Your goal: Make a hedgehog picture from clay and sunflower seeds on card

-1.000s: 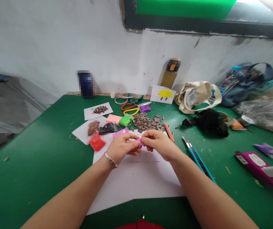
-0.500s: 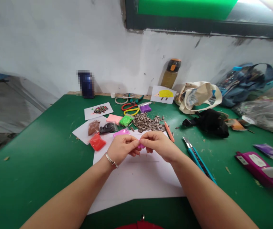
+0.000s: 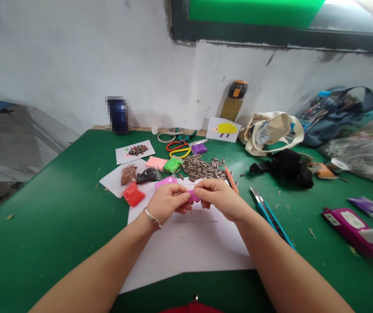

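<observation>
Between my fingertips is a small piece of purple-pink modelling clay (image 3: 193,196). My left hand (image 3: 169,199), with a silver bangle at the wrist, pinches its left side. On the other side my right hand (image 3: 218,198) grips it with thumb and fingers. Both hands are held over a white sheet of paper (image 3: 186,248) that bears faint drawn lines. Just behind the left hand lies a pink clay packet (image 3: 166,181). A heap of striped sunflower seeds (image 3: 202,167) spreads behind both hands.
Left of the hands lie red (image 3: 134,194), brown (image 3: 128,174) and green clay packets (image 3: 172,164). Scissors (image 3: 179,150) rest behind them. A teal utility knife (image 3: 271,219), blade out, lies beside my right forearm. A bottle (image 3: 234,102) leans at the wall near a hedgehog picture (image 3: 223,129).
The clay shows a little more between my fingertips, and the right fingers have shifted slightly on it. Both hands otherwise stay in place, and the things on the table have not moved.
</observation>
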Action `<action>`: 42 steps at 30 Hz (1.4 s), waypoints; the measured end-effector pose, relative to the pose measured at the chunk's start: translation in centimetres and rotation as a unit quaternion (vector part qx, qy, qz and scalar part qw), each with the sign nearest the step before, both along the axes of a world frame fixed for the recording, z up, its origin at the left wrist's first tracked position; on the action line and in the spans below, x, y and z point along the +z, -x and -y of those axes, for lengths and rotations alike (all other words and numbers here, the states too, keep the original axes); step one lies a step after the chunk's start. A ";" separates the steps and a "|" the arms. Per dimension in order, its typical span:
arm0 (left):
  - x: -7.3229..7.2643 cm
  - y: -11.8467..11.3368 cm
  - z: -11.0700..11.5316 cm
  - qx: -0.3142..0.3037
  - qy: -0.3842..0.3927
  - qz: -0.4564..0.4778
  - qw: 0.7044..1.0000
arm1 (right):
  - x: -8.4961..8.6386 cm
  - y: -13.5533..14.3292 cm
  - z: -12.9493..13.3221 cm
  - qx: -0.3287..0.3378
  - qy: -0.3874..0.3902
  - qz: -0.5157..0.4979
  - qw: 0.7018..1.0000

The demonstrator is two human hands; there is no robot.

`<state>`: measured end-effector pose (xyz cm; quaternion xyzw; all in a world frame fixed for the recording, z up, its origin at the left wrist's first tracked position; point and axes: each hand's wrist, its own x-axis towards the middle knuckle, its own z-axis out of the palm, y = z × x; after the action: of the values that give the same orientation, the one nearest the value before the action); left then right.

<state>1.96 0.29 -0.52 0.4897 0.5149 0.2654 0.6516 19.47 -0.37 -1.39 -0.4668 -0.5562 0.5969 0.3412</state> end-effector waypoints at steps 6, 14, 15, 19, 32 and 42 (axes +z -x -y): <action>-0.1 0.1 0.0 -0.006 -0.005 0.003 1.000 | 0.0 0.2 0.1 0.003 -0.005 0.016 1.000; -0.5 0.2 -0.1 -0.015 0.000 0.015 1.000 | -0.2 0.0 0.0 -0.004 -0.013 0.035 0.999; -0.4 0.2 0.0 -0.018 -0.003 0.012 1.000 | -0.1 0.0 0.0 -0.003 -0.012 0.033 0.999; -0.2 0.2 0.0 -0.020 -0.017 -0.002 1.000 | 0.3 -0.1 0.0 0.023 0.001 0.014 1.000; 0.1 1.3 -0.7 0.004 -0.003 -0.014 1.000 | -0.7 -0.3 -0.5 -0.014 -0.008 0.017 1.000; -0.1 2.7 -1.8 0.025 -0.059 -0.086 0.994 | -1.6 0.4 -0.5 0.016 -0.015 0.074 0.997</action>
<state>-0.77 2.11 -0.57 0.5353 0.5648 0.2677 0.5681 19.09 0.10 -2.97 -0.4956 -0.5962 0.5576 0.2966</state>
